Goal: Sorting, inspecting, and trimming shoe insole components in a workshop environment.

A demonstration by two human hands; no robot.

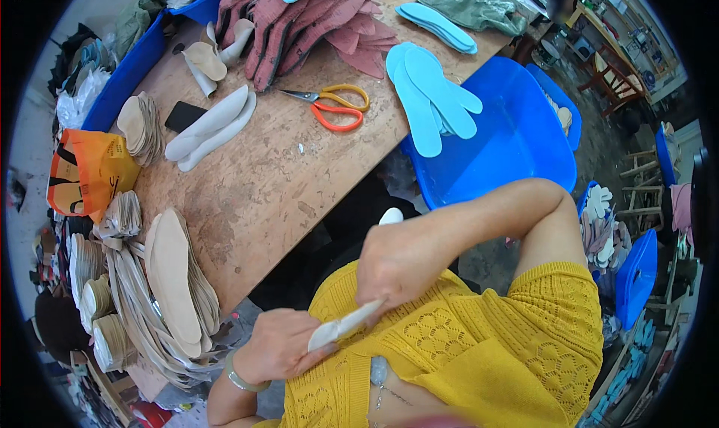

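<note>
Close to my chest, both hands grip a pale, off-white insole. My left hand is closed on its lower end, the thumb lying along it. My right hand is closed around the other part, with its knuckles up. A white rounded tip sticks out beyond the right hand; whether it belongs to the same insole is hidden. On the table lie scissors with orange and yellow handles, blades pointing left. Left of them are two white insoles and a black block.
Light-blue insoles overhang the wooden table edge beside a blue tub. Dark-red insole pieces pile up at the back. Beige insole stacks and an orange bag line the left. A chair stands far right.
</note>
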